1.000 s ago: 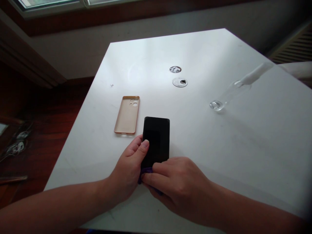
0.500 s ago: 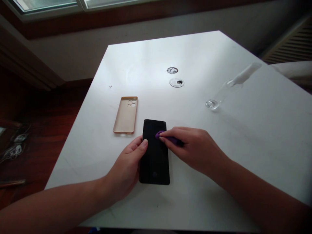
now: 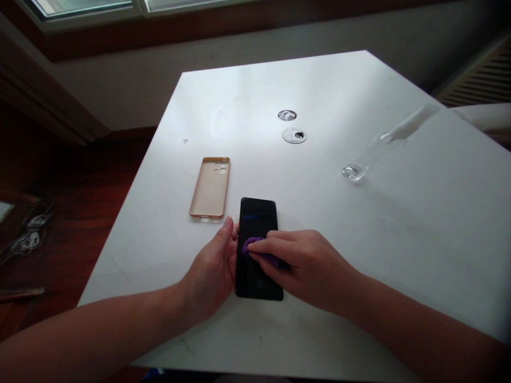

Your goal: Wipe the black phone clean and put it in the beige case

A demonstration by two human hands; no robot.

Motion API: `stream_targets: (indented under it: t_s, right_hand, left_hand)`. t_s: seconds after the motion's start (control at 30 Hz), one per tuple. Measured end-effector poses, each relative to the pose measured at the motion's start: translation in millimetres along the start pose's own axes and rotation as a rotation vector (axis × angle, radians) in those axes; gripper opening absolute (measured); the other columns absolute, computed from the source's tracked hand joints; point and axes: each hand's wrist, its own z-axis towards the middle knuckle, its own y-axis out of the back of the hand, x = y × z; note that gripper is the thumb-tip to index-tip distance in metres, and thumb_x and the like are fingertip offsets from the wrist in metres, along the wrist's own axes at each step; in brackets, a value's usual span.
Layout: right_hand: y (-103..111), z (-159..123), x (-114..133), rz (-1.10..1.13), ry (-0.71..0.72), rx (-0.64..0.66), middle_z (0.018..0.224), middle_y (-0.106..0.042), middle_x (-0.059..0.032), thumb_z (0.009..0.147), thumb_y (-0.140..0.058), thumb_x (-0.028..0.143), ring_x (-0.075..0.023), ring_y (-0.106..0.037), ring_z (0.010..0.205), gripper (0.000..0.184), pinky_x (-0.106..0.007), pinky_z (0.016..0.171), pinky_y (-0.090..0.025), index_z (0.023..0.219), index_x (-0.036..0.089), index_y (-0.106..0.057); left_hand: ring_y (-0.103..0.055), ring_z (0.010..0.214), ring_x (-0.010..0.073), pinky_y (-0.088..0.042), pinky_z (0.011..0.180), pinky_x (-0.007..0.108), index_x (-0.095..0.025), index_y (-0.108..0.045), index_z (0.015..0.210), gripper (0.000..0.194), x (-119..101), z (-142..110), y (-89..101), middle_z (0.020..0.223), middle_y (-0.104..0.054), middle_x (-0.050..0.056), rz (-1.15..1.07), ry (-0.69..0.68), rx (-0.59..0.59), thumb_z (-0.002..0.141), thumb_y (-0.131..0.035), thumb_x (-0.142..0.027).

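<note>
Phone (image 3: pixel 259 218), black, screen upward, was at the near part of the white counter (image 3: pixel 399 239), between the person's two hands; whether it rested on the surface or on fingers beneath, could not tell. Faint bluish mark on the upper screen.

Right hand (image 3: pixel 303 260) came in from the right across the phone's middle, thumb and fingers pinching a purple cloth (image 3: pixel 246 246), bunched small, against the glass. Part of the cloth was hidden under the knuckles.

Left hand (image 3: pixel 211 271) was at the phone's left edge, thumb raised clear of the screen and spread from the fingers, palm turned toward the phone. Fingertips partly hidden behind the edge.

Phone case (image 3: pixel 209 189), tan, lay open side up just beyond the left hand, camera cutouts at its far right corner. Farther back, two round fittings: one filled with crumpled pale material (image 3: pixel 287 115), the nearer a pale disc (image 3: pixel 294 136) with a dark hole. Clear bottle-like object (image 3: pixel 353 172) lay on its side to the right, whitish at its far end. Tangled cables (image 3: pixel 32 242) on the reddish floor (image 3: pixel 107 181) at left.
</note>
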Motion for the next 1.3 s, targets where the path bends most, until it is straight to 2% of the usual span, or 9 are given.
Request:
stream_targets:
  t_s: [0.1,0.23,0.43,0.57,0.67,0.77,0.87,1.13,1.3]
  right_hand:
    - [-8.1,-2.8,10.5,-0.006,0.075,0.009,0.084,-0.066,0.0035,0.097,-0.056,0.026,-0.0075,-0.056,0.067,0.018,-0.025,0.060,-0.033,0.108,0.022,-0.070]
    - [-11.0,-5.3,21.0,0.005,0.160,0.109,0.080,-0.064,0.0029,0.095,-0.055,0.021,-0.0099,-0.054,0.066,0.017,-0.028,0.059,-0.030,0.103,0.020,-0.071]
    - [-4.9,-7.6,18.5,0.017,0.174,0.243,0.080,-0.067,0.0044,0.094,-0.056,0.023,-0.0097,-0.056,0.066,0.019,-0.029,0.060,-0.031,0.105,0.024,-0.071]
    - [6.2,-8.1,11.6,0.087,0.100,0.376,0.084,-0.070,0.0066,0.091,-0.057,0.024,-0.0077,-0.061,0.069,0.017,-0.026,0.061,-0.034,0.100,0.027,-0.071]
    - [21.6,-5.2,6.3,0.205,-0.035,0.509,0.092,-0.073,0.0092,0.086,-0.060,0.022,-0.0065,-0.066,0.077,0.021,-0.020,0.069,-0.040,0.100,0.031,-0.072]
    - [37.6,-0.2,0.2,0.212,-0.167,0.627,0.089,-0.073,0.0092,0.082,-0.060,0.022,-0.0074,-0.067,0.076,0.024,-0.018,0.068,-0.042,0.096,0.035,-0.075]
    - [47.1,3.3,-6.9,0.203,-0.213,0.670,0.084,-0.072,0.0080,0.081,-0.062,0.024,-0.0076,-0.065,0.071,0.023,-0.017,0.064,-0.041,0.094,0.035,-0.076]
    - [48.6,5.0,-17.3,0.185,-0.212,0.435,0.077,-0.071,0.0064,0.083,-0.068,0.021,-0.0061,-0.059,0.061,0.017,-0.017,0.056,-0.040,0.094,0.030,-0.077]
    - [40.7,9.4,-24.3,0.056,-0.343,0.112,0.088,-0.073,0.0007,0.089,-0.066,0.030,-0.0100,-0.065,0.073,0.016,-0.020,0.066,-0.047,0.101,0.025,-0.076]
  left_hand:
    - [-0.070,0.092,0.0223,-0.054,0.084,0.031,-0.013,-0.050,0.142,0.054,0.8,0.6,-3.3,0.099,-0.071,0.013,0.003,-0.028,-0.020,0.106,-0.029,-0.047]
    - [-0.070,0.095,0.0230,-0.053,0.087,0.032,-0.014,-0.052,0.140,0.053,1.6,0.6,-5.2,0.101,-0.070,0.013,0.001,-0.036,-0.037,0.106,-0.030,-0.047]
    - [-0.070,0.094,0.0231,-0.054,0.086,0.032,-0.014,-0.054,0.137,0.050,0.8,1.3,-3.9,0.101,-0.070,0.012,-0.030,-0.024,-0.049,0.106,-0.030,-0.044]
    - [-0.070,0.092,0.0222,-0.055,0.084,0.031,-0.016,-0.055,0.137,0.046,-0.3,1.6,-1.8,0.101,-0.070,0.011,-0.047,0.010,-0.055,0.106,-0.033,-0.043]
    - [-0.071,0.091,0.0217,-0.055,0.083,0.031,-0.017,-0.055,0.136,0.045,-1.6,1.7,-0.9,0.101,-0.070,0.011,-0.039,0.024,-0.056,0.105,-0.035,-0.043]
    - [-0.071,0.089,0.0216,-0.057,0.082,0.031,-0.017,-0.055,0.135,0.046,-2.8,1.7,-1.1,0.101,-0.070,0.011,-0.025,0.045,-0.046,0.106,-0.032,-0.043]
    - [-0.071,0.085,0.0212,-0.058,0.079,0.032,-0.015,-0.057,0.132,0.047,-3.2,1.2,-1.3,0.101,-0.070,0.013,-0.016,0.063,-0.045,0.106,-0.031,-0.044]
    - [-0.071,0.085,0.0206,-0.059,0.077,0.032,-0.013,-0.062,0.123,0.045,-4.5,1.0,-1.8,0.103,-0.071,0.014,0.018,0.057,-0.060,0.105,-0.035,-0.043]
    - [-0.072,0.085,0.0206,-0.058,0.079,0.031,-0.016,-0.058,0.135,0.046,-4.7,0.2,-2.2,0.100,-0.072,0.012,0.004,0.084,-0.054,0.106,-0.033,-0.042]
